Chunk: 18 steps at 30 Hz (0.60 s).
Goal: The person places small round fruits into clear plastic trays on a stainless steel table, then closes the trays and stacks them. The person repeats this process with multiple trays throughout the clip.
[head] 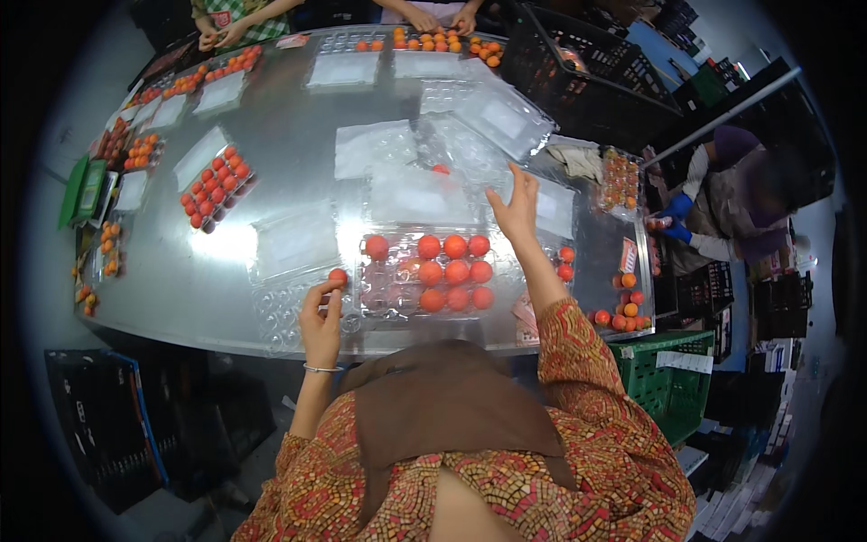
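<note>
My left hand (pixel 321 318) grips a red tomato (pixel 337 276) between its fingertips, over a clear plastic clamshell pack (pixel 291 311) with bare dimples. Right of it, in front of me, lies a filled clear clamshell (pixel 396 274) with its lid folded back. Red tomatoes (pixel 456 273) fill its right-hand cups; a single one (pixel 376 248) sits at its upper left. My right hand (pixel 516 206) is raised past the pack's upper right corner, fingers apart and holding nothing. A lone red tomato (pixel 440 169) lies among clear lids beyond the pack.
Stacked clear packs (pixel 501 118) spread across the metal table (pixel 284 149). A filled pack (pixel 215 186) stands to the left. Loose tomatoes (pixel 624 315) lie at the right edge, near a green crate (pixel 667 386). A black crate (pixel 589 81) stands at the far right. Co-workers' hands (pixel 433 19) work along the far edge.
</note>
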Each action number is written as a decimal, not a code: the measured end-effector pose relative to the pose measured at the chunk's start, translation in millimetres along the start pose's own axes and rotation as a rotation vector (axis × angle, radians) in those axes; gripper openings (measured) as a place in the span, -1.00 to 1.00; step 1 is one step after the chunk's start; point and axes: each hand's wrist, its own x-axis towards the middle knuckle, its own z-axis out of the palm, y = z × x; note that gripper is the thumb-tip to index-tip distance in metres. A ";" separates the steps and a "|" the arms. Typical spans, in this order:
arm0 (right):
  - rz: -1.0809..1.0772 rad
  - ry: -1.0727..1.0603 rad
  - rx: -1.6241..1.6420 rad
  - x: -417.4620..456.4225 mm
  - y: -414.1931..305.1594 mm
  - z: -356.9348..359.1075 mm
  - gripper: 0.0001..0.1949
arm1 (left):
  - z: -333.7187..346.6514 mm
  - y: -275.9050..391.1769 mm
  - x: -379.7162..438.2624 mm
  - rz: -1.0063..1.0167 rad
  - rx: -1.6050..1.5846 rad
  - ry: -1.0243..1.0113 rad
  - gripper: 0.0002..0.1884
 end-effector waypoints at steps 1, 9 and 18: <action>-0.024 -0.033 0.089 -1.7 -19.1 -5.4 -0.44 | -0.1 -3.8 -1.3 0.000 0.009 0.010 -0.83; -0.488 -0.466 0.371 -37.2 -154.5 -21.8 -0.66 | 10.9 -6.2 4.1 -0.127 -0.100 -0.250 -0.66; -0.625 -0.521 0.103 -41.4 -177.1 -4.6 -0.67 | 20.3 6.4 -6.4 0.006 0.013 -0.226 -0.53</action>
